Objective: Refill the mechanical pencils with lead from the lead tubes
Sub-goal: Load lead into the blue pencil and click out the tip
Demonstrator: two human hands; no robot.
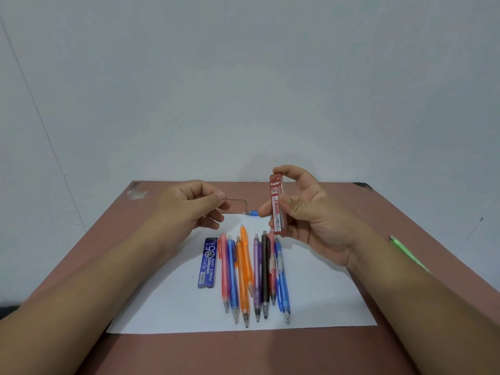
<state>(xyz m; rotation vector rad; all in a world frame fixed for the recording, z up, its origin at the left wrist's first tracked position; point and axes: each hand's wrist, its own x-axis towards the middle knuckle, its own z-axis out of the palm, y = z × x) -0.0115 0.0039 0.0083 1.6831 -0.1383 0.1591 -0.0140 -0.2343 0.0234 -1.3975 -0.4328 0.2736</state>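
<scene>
Nearest the camera, two bare forearms are seen reaching in from the lower corners of the frame, over a reddish-brown counter [405,212]. A white sheet of paper [173,307] is laid flat on it at centre, and a row of mechanical pencils [251,277] is lined up on the sheet, tips toward the bottom of the frame: pink, blue, two orange, purple, dark brown, a reddish one and another blue. Just left of the row, a blue lead tube [208,263] marked "PENCIL LEAD" is lying flat on the paper.

Above the row, right of centre, a red lead tube [278,204] marked "2B" is held upright in the air by the right hand [311,212], gripped between thumb and curled fingers. A blue pencil [253,213] is glimpsed behind that hand, only its tip end showing, so how it is held cannot be told.

Left of centre, a thin lead [238,188] is pinched between thumb and forefinger of the left hand [189,207], angled up toward the upper right, its free end well short of the red tube.

At the right edge of the frame, a green pencil [405,253] is lying on the bare counter, partly hidden by the right forearm.
</scene>
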